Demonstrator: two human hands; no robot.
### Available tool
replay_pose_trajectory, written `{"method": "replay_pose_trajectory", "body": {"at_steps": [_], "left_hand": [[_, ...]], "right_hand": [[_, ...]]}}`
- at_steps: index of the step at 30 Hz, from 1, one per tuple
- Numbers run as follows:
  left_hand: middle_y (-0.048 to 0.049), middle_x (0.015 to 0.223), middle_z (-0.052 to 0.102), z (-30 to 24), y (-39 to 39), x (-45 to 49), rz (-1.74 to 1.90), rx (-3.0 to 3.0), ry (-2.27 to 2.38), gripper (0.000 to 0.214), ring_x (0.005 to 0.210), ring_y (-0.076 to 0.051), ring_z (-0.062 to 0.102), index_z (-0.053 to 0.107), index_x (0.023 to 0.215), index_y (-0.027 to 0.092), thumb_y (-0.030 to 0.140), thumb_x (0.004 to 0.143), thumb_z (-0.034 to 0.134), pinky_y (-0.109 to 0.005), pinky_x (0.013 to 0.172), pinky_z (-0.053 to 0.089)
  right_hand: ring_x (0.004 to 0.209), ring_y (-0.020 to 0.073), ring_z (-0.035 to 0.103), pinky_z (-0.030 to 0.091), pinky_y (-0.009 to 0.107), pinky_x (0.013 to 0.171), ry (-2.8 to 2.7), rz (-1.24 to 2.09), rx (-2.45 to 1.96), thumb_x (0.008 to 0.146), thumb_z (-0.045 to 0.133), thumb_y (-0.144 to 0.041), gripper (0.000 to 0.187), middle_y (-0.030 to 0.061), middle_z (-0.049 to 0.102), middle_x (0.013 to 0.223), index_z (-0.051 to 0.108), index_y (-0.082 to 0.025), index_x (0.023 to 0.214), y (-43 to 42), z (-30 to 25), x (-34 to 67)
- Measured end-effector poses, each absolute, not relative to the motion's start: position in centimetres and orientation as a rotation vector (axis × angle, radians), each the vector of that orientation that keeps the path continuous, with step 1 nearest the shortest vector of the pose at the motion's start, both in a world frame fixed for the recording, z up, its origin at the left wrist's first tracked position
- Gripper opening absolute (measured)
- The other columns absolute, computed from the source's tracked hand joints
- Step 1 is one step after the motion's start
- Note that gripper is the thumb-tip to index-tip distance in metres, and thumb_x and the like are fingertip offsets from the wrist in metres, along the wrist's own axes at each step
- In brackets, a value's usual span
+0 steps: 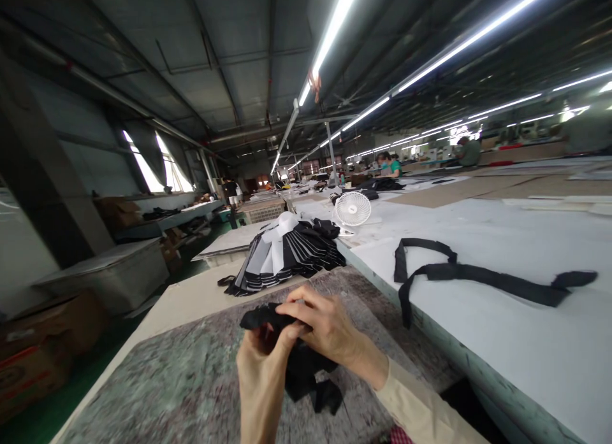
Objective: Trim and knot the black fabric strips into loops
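Note:
A bunched piece of black fabric (306,367) is held up between both hands, over a worn, stained board (191,367). My left hand (265,364) grips it from below, its thumb pressed toward the cloth. From the right, my right hand (329,320) pinches the same fabric near its top edge. Loose folds hang beneath the fingers toward the board. Just beyond the hands lies a fanned stack of black and grey fabric pieces (291,253), with a pale strip across its top.
A white fan (352,209) stands behind the stack. To the right, a long black fabric strip (497,281) trails across a white-covered table (526,355) and over its edge. Cardboard boxes (52,329) sit on the floor at left. A person in green (394,167) is far back.

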State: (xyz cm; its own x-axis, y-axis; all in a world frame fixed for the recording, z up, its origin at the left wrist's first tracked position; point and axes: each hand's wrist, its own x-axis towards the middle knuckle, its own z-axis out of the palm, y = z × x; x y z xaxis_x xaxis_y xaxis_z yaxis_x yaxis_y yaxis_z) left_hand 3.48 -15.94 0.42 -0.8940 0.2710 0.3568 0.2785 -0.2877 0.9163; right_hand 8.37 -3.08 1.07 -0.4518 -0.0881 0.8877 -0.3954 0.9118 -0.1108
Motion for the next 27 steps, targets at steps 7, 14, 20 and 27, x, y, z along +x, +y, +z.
{"method": "replay_pose_trajectory", "body": {"at_steps": [7, 14, 20, 27], "left_hand": [[-0.0032, 0.073, 0.063, -0.8, -16.2, 2.5, -2.167, -1.002, -2.051, 0.034, 0.069, -0.017, 0.059, 0.06, 0.082, 0.016, 0.046, 0.067, 0.069, -0.026, 0.064, 0.047], [-0.0038, 0.065, 0.062, -1.5, -16.4, 2.4, -1.651, -1.069, -2.192, 0.029, 0.061, -0.017, 0.055, 0.062, 0.074, 0.017, 0.044, 0.081, 0.054, -0.025, 0.058, 0.042], [-0.0017, 0.071, 0.058, -2.9, -17.5, 2.4, -1.703, -1.118, -2.033, 0.024, 0.063, -0.013, 0.052, 0.06, 0.07, 0.017, 0.038, 0.081, 0.057, -0.021, 0.06, 0.042], [-0.0006, 0.069, 0.055, -2.0, -18.0, 1.6, -1.986, -1.023, -2.067, 0.03, 0.064, -0.013, 0.05, 0.058, 0.076, 0.018, 0.048, 0.077, 0.06, -0.021, 0.059, 0.042]], "right_hand": [[0.076, 0.0114, 0.059, 0.048, 0.021, 0.065, -1.962, 0.683, 0.361, 0.091, 0.05, -0.029, 0.022, 0.0041, 0.062, 0.083, 0.069, -0.018, 0.097, -2.9, 0.7, 7.8], [0.07, 0.0124, 0.057, 0.044, 0.022, 0.065, -2.064, 0.985, 0.283, 0.089, 0.05, -0.03, 0.022, 0.0019, 0.062, 0.074, 0.067, -0.017, 0.08, -2.7, 1.7, 8.4], [0.053, 0.0084, 0.042, 0.031, 0.02, 0.051, -1.942, 1.642, -0.093, 0.081, 0.055, -0.035, 0.028, -0.0028, 0.049, 0.057, 0.058, -0.015, 0.061, -2.7, 1.5, 5.6], [0.056, 0.0084, 0.041, 0.03, 0.02, 0.053, -1.986, 1.528, 0.018, 0.081, 0.055, -0.037, 0.029, -0.0028, 0.049, 0.059, 0.057, -0.014, 0.064, -2.6, 2.4, 3.7]]}}
